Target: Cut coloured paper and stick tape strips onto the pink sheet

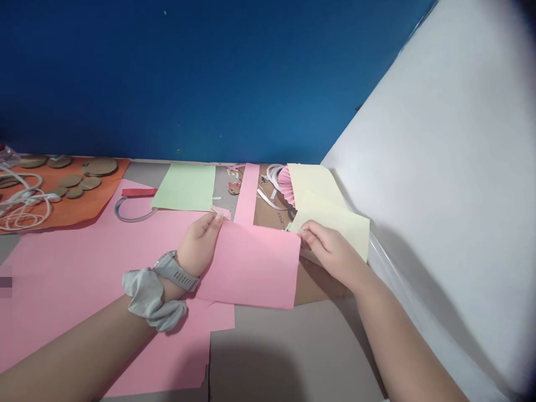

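Observation:
A rectangular sheet of pink paper (pixel 255 268) is stretched between my two hands, a little above the work surface. My left hand (pixel 199 240) pinches its upper left corner, thumb on top. At the upper right corner, my right hand (pixel 324 243) grips the edge between thumb and fingers. Beneath and left of the held sheet lies a larger pink sheet (pixel 84 279) with stepped cut edges. Pale yellow paper (pixel 347 226) lies just behind my right hand. A light green sheet (pixel 186 187) rests beyond my left hand.
Orange paper (pixel 79 209) at the left carries brown cut-out rounds (pixel 98 166) and a white cable (pixel 31 198). A pink strip (pixel 247 192), paper scraps and a pleated pink piece (pixel 286 187) lie at the back. A blue wall (pixel 209 78) and white wall (pixel 452 139) bound the surface.

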Tool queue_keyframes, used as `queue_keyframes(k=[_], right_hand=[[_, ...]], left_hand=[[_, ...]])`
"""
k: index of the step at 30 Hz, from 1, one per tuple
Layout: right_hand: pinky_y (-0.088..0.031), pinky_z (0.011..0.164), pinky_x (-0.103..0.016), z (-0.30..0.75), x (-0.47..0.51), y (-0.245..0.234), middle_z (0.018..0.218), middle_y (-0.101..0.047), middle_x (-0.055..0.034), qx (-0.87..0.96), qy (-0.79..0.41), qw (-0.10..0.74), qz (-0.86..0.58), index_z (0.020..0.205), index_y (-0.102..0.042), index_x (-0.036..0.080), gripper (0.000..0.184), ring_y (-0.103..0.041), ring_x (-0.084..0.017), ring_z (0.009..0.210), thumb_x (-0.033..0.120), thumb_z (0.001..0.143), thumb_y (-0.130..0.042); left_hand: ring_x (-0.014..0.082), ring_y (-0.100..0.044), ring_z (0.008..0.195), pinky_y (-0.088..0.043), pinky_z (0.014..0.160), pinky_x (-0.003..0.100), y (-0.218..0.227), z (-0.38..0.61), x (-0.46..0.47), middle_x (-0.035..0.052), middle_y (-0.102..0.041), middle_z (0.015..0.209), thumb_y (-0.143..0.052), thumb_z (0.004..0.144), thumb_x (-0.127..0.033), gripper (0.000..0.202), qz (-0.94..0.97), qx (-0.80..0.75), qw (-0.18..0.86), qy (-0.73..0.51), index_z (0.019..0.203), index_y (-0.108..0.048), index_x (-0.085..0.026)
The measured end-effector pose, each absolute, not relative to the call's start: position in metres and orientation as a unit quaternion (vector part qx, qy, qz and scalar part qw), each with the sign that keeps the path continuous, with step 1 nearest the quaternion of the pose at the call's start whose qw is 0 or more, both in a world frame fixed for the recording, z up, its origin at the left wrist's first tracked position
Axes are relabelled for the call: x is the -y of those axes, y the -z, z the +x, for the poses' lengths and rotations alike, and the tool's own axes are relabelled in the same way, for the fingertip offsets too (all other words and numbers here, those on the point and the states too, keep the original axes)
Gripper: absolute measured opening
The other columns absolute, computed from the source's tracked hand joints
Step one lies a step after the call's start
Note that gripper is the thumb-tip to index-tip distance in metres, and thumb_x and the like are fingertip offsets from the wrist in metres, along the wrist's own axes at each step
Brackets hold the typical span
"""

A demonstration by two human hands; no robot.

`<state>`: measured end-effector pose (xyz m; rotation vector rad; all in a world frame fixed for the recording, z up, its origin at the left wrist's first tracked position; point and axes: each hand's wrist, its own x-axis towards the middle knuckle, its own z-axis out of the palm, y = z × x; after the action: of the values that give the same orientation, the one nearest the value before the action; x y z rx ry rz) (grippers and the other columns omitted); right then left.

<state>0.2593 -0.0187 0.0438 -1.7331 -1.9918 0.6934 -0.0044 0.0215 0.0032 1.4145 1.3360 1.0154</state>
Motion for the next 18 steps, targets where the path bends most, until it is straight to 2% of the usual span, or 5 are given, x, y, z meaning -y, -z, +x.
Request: queue_keyframes(k=[5, 8, 10, 14, 18], right_hand=[[-0.045, 0.077, -0.035, 0.265, 0.016, -0.032, 0.103, -0.058, -0.0071, 0.736, -0.135, 0.246, -0.617, 0.113, -0.049, 0.024, 0.024, -0.057, -0.022, 0.091, 0.033, 0.092, -0.042], [-0.038, 0.1, -0.044, 0.259, 0.016, -0.028, 0.143, -0.035, -0.0089, 0.798, -0.084, 0.223, -0.553, 0.145, -0.02, 0.03, 0.066, -0.035, -0.027, 0.129, 0.026, 0.087, -0.051], [-0.031, 0.108, -0.046, 0.255, 0.016, -0.028, 0.15, -0.027, -0.0029, 0.833, -0.068, 0.207, -0.509, 0.144, -0.026, 0.035, 0.06, -0.021, -0.026, 0.138, 0.023, 0.089, -0.047], [-0.028, 0.109, -0.048, 0.255, 0.014, -0.028, 0.14, -0.047, -0.003, 0.826, -0.152, 0.255, -0.478, 0.119, -0.061, 0.03, 0.032, -0.032, -0.028, 0.133, 0.029, 0.09, -0.048], [-0.05, 0.084, -0.043, 0.258, 0.018, -0.025, 0.101, -0.069, -0.0078, 0.713, -0.253, 0.325, -0.567, 0.103, -0.066, 0.022, 0.032, -0.061, -0.029, 0.099, 0.043, 0.09, -0.045]], left_hand=[[0.0136, -0.048, 0.06, -0.037, 0.056, 0.025, 0.003, -0.008, -0.026, -0.0022, -0.053, 0.063, -0.046, 0.085, -0.055, 0.04, 0.533, -0.549, 0.459, -0.451, 0.074, -0.057, -0.019], [0.0161, -0.055, 0.066, -0.042, 0.062, 0.027, 0.003, -0.008, -0.026, 0.0006, -0.061, 0.069, -0.046, 0.085, -0.056, 0.042, 0.535, -0.526, 0.488, -0.446, 0.079, -0.062, -0.018], [0.0191, -0.06, 0.082, -0.044, 0.075, 0.029, 0.002, -0.007, -0.026, 0.0041, -0.067, 0.084, -0.046, 0.085, -0.055, 0.043, 0.545, -0.51, 0.489, -0.451, 0.084, -0.065, -0.017], [0.0222, -0.062, 0.089, -0.047, 0.077, 0.033, 0.003, -0.005, -0.023, 0.0078, -0.068, 0.098, -0.034, 0.085, -0.065, 0.06, 0.499, -0.469, 0.57, -0.454, 0.1, -0.066, -0.016], [0.0212, -0.063, 0.074, -0.049, 0.066, 0.032, -0.001, -0.003, -0.018, 0.0057, -0.067, 0.078, -0.025, 0.083, -0.072, 0.072, 0.481, -0.402, 0.654, -0.422, 0.112, -0.06, -0.017]])
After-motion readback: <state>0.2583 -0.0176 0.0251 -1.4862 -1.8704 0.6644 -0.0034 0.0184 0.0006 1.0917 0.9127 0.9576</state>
